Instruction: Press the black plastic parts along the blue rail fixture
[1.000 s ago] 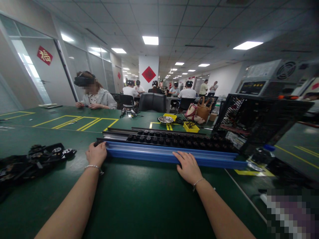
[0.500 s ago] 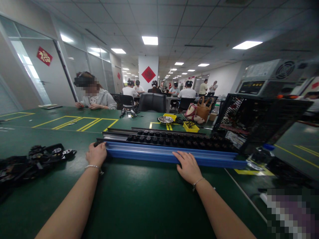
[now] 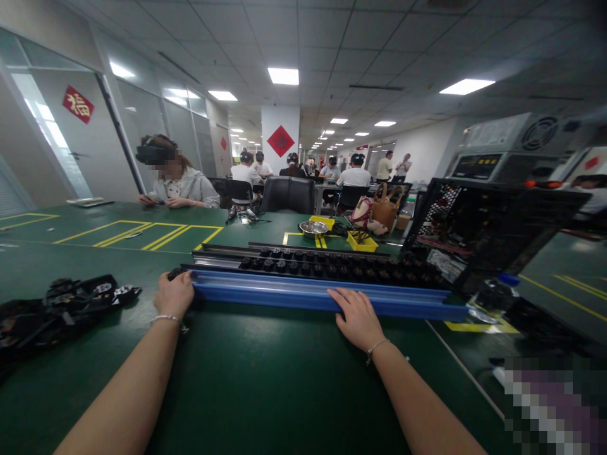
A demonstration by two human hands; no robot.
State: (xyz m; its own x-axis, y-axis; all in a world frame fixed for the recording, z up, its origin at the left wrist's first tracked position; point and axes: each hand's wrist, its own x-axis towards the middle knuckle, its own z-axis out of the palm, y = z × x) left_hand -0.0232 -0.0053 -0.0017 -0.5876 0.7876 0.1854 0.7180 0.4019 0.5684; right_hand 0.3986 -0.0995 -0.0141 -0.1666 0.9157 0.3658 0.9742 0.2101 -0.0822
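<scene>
A long blue channel-shaped rail (image 3: 284, 292) lies across the green table in front of me. At its left end, my left hand (image 3: 173, 294) is closed around a small black part (image 3: 176, 273), whose top shows above the fingers. The rest of that part is hidden by the hand. My right hand (image 3: 356, 318) rests on the near side of the rail, right of its middle, with fingers stretched out over the edge. Directly behind the rail are rows of black round-topped parts (image 3: 303, 268) and dark metal rails (image 3: 222, 261).
A heap of black parts (image 3: 71, 306) lies at left. To the right stand an open computer case (image 3: 497, 227) and a clear bottle with a blue cap (image 3: 493, 300). A metal bowl (image 3: 313, 228) and yellow tray (image 3: 363, 242) sit farther back. A co-worker (image 3: 177, 183) sits across the table.
My left hand has moved slightly left, with the black part in it, at the rail's end. The right hand stays on the rail. The view has shifted a little.
</scene>
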